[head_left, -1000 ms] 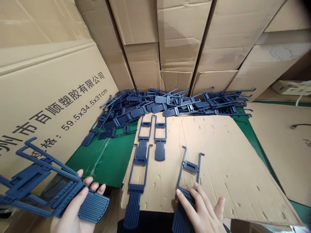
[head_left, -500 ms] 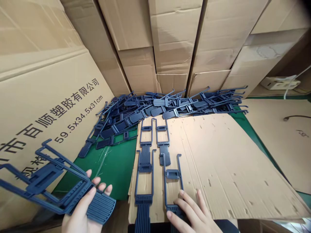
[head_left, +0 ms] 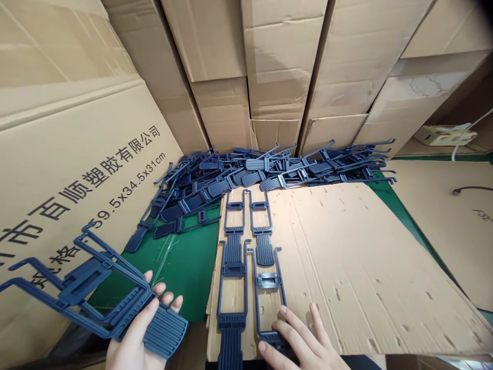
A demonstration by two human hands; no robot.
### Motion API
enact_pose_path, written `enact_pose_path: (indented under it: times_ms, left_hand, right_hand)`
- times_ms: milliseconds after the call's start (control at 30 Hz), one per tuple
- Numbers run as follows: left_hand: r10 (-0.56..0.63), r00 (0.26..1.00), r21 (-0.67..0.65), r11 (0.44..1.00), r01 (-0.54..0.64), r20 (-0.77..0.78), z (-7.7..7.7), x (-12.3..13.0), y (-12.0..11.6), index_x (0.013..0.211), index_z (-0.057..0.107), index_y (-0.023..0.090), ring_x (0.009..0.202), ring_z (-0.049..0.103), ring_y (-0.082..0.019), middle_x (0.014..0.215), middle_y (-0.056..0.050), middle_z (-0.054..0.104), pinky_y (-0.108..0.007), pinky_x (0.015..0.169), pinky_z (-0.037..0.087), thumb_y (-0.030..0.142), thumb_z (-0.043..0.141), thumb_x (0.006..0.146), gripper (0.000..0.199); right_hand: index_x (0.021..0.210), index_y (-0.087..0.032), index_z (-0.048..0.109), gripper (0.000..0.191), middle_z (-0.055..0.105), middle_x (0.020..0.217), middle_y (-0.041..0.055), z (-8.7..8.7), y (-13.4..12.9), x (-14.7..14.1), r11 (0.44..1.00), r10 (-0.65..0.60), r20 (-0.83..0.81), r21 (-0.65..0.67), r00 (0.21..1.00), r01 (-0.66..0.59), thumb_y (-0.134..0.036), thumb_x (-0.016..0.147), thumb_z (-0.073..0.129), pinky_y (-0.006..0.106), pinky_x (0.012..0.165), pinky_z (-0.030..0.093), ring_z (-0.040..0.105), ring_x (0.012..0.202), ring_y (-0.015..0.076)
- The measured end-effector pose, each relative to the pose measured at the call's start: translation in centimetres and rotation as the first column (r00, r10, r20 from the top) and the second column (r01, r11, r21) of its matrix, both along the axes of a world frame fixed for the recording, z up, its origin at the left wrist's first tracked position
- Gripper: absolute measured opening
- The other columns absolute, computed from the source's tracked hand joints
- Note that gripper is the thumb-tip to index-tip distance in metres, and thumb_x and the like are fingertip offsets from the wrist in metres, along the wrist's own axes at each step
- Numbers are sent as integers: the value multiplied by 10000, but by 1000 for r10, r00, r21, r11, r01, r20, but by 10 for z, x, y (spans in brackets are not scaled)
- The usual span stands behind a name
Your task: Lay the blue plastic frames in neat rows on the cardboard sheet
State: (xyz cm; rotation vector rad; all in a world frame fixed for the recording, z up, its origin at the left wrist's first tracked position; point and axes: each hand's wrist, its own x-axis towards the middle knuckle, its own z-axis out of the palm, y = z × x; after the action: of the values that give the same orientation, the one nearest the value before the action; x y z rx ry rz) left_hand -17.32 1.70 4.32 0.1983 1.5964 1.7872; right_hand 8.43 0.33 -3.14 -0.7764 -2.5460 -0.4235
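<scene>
My left hand (head_left: 134, 334) is closed around a small stack of dark blue plastic frames (head_left: 87, 280), each with a ribbed tab and hooked arm ends, tilted at the lower left. My right hand (head_left: 304, 339) lies with spread fingers over the lower end of a similar blue frame (head_left: 268, 280) on the cardboard sheet (head_left: 346, 257). Its tab is mostly hidden under that hand. Beside it on the left lies another frame (head_left: 233, 270), with its ribbed tab toward me. Two more frames (head_left: 261, 205) lie in a row just beyond, hooks pointing away.
A heap of blue frames (head_left: 254, 177) stretches across the green table (head_left: 185, 267) behind the sheet. Tall cardboard boxes (head_left: 285, 61) stand at the back, and a printed carton (head_left: 96, 133) leans in on the left. More cardboard (head_left: 450, 205) lies at the right.
The frame under my right hand has shifted left and now lies straighter, closer to its neighbour. My left hand with the stack has moved slightly right, and the view has shifted a little.
</scene>
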Motion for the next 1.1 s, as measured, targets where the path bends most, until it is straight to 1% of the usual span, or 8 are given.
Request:
enact_pose_path:
  times_ms: [133, 200, 333, 500, 733, 900, 1033, 1100]
  left_hand:
    - [3, 1000, -11, 1000, -3, 14, -3, -1, 0, 1015, 648, 266, 704, 550, -126, 901, 8, 567, -248, 628, 564, 240, 814, 471, 569]
    - [12, 1000, -15, 1000, -12, 27, -3, -2, 0, 1020, 649, 267, 701, 552, -126, 892, 6, 572, -252, 631, 566, 234, 803, 488, 555]
    - [33, 997, -24, 999, -32, 67, -3, -1, 1, 1025, 653, 270, 697, 558, -127, 894, 3, 581, -252, 627, 567, 219, 793, 499, 546]
    - [38, 997, -41, 999, -36, 65, -6, -3, -2, 1035, 656, 284, 736, 573, -137, 942, -1, 592, -257, 639, 569, 216, 792, 514, 542]
    - [10, 997, -34, 999, -7, 77, -13, -8, -4, 1053, 648, 283, 771, 579, -144, 957, -9, 597, -270, 672, 569, 219, 784, 549, 526]
    - [-30, 997, -15, 999, 31, 71, -14, -7, -2, 1051, 648, 282, 769, 575, -144, 935, -7, 596, -270, 669, 570, 244, 818, 507, 571]
    - [-36, 997, -9, 999, 37, 68, -16, -5, -1, 1058, 646, 289, 757, 574, -139, 933, -6, 596, -262, 664, 568, 256, 824, 498, 589]
    - [-35, 997, -13, 999, 36, 74, -16, -4, 0, 1060, 644, 296, 759, 575, -141, 936, -5, 597, -262, 660, 567, 258, 823, 497, 591]
  right_hand:
    - [1284, -348, 492, 423, 610, 1060, 44, -1, 0, 0, 999, 16, 90, 33, 996, -20, -458, 876, 467, 630, 868, 333, 573, 1041, 244]
    - [1290, -349, 485, 426, 608, 1070, 40, -1, -1, 0, 999, 10, 90, 45, 996, -15, -461, 880, 459, 621, 871, 343, 574, 1040, 240]
    - [1286, -344, 491, 420, 599, 1103, 31, -3, 0, 0, 995, 6, 63, 94, 998, -12, -465, 886, 445, 621, 939, 276, 576, 1039, 225]
    - [1269, -342, 507, 406, 556, 1181, 66, -5, 1, -1, 990, -10, 96, 141, 995, -4, -474, 895, 422, 661, 945, 132, 561, 1068, 230]
    - [1291, -319, 490, 426, 533, 1208, 91, -6, 1, 0, 989, -20, 84, 145, 996, 8, -473, 904, 400, 614, 975, 215, 551, 1087, 218]
    - [1278, -336, 496, 394, 534, 1208, 82, -5, 0, -2, 986, -46, 92, 163, 995, 31, -446, 920, 373, 640, 974, 113, 554, 1083, 205]
    - [1268, -350, 505, 398, 525, 1222, 74, -5, 1, -4, 982, -71, 91, 180, 993, 53, -470, 911, 376, 633, 974, 161, 566, 1060, 210]
    - [1265, -358, 507, 402, 524, 1224, 71, -6, 1, -5, 979, -82, 88, 196, 993, 64, -482, 905, 380, 657, 962, 136, 586, 1017, 225]
